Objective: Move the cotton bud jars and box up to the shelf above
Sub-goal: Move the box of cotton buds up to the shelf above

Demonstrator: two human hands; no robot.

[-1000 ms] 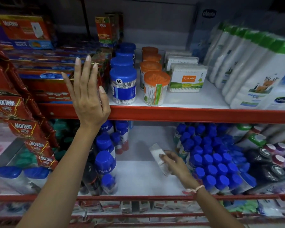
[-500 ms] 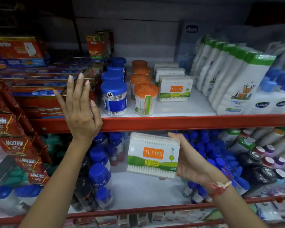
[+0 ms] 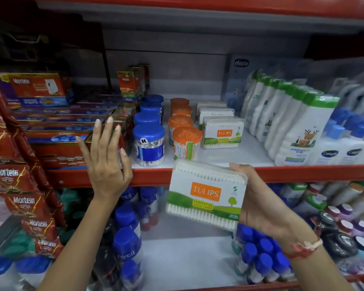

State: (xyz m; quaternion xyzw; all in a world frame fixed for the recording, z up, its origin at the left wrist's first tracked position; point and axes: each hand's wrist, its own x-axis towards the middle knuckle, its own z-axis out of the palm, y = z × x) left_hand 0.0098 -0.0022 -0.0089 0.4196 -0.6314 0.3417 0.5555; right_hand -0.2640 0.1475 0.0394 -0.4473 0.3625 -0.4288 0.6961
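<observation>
Head view shows our right hand (image 3: 259, 203) gripping a TULIPS cotton bud box (image 3: 206, 195) by its right edge, thumb over the top corner, with its label facing us. Half a second ago the box hung below the red shelf lip (image 3: 151, 175); it now stands higher, its top edge overlapping that lip and just in front of the orange-lidded jar (image 3: 186, 143), slightly tilted and not yet resting on the upper shelf (image 3: 229, 158). A second ago the same hand was low on the lower shelf (image 3: 187, 263), only reaching that box. Our left hand (image 3: 105, 162) has stayed raised and open, fingers spread and grasping nothing, in front of the stacked Mortein cartons (image 3: 57, 141) near the shelf lip. On the upper shelf the blue-lidded jars (image 3: 148, 141) stand in a row running back, the orange-lidded ones beside them, and further TULIPS boxes (image 3: 222, 133) to their right, next to white bottles with green caps (image 3: 292, 127). Blue-capped bottles (image 3: 263, 257) crowd the lower shelf under our right wrist.
</observation>
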